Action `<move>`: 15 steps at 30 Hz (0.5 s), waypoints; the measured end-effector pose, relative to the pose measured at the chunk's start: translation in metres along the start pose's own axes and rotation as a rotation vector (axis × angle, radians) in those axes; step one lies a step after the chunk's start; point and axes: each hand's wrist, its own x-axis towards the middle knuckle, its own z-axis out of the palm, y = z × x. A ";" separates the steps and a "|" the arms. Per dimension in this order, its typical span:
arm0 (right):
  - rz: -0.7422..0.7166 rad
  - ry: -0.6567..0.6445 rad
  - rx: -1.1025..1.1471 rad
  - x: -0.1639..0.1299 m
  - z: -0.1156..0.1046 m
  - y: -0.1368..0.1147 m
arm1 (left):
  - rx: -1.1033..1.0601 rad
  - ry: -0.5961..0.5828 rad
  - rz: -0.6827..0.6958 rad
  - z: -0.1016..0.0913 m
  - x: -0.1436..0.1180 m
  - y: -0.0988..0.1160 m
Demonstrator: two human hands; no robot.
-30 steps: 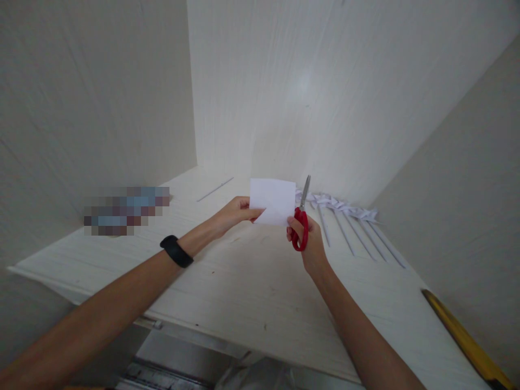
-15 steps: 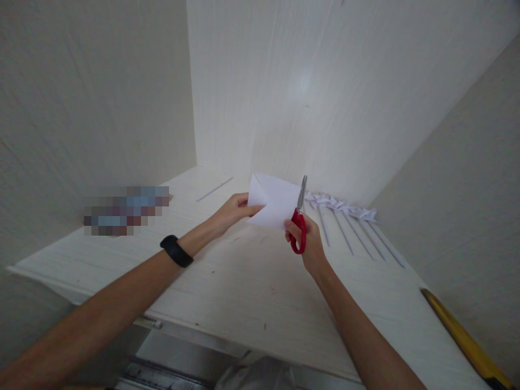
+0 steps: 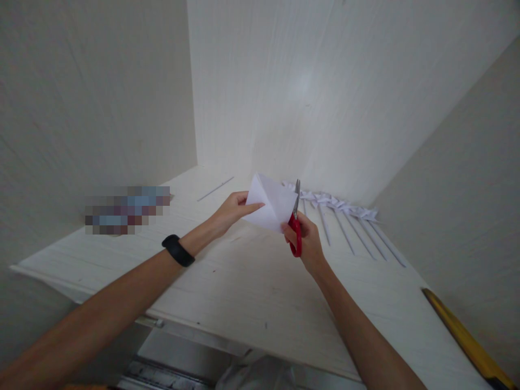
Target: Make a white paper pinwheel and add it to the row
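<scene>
Paper, small white folded piece, is held in the air above the desk, between both hands. Left hand pinches its left corner w/ thumb and forefinger. Right hand grips the red scissors, fingers thru the loops, blades up along the paper's right edge and look nearly shut, though I can't tell for sure.

Risks, as I judge: paper is tilted and floppy, held at one corner only, so it may twist and the cut run crooked. Left fingertips sit near the blade line; a slip could nick them. Paper pinwheels lie just beyond the right hand, sticks toward the person; a swing of that hand could knock them.
</scene>
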 end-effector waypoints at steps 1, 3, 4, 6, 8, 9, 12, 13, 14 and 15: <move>-0.002 -0.001 0.001 0.000 0.000 0.000 | 0.004 0.003 0.003 0.000 0.000 0.000; -0.005 -0.003 0.005 0.000 0.000 0.000 | 0.011 0.009 0.007 0.000 0.000 0.000; -0.006 -0.004 0.007 0.001 0.000 0.000 | 0.012 0.010 0.009 0.000 0.000 0.000; -0.006 -0.005 0.010 0.001 0.001 -0.001 | 0.004 0.011 0.012 0.000 0.000 0.001; -0.003 -0.005 0.015 0.001 0.001 -0.001 | -0.010 0.012 0.015 0.001 0.000 0.001; 0.000 -0.005 0.018 0.001 0.001 -0.001 | -0.014 0.013 0.015 0.001 0.000 0.002; 0.015 -0.004 0.028 0.001 0.001 -0.002 | -0.010 0.012 0.020 0.001 0.000 0.002; 0.019 -0.004 0.030 0.000 0.002 -0.002 | -0.004 0.012 0.022 0.001 -0.001 0.002; 0.020 -0.005 0.031 0.000 0.002 -0.002 | 0.002 0.013 0.026 0.001 -0.001 0.002; 0.021 -0.006 0.033 0.000 0.002 -0.002 | 0.006 0.015 0.031 0.000 -0.001 0.002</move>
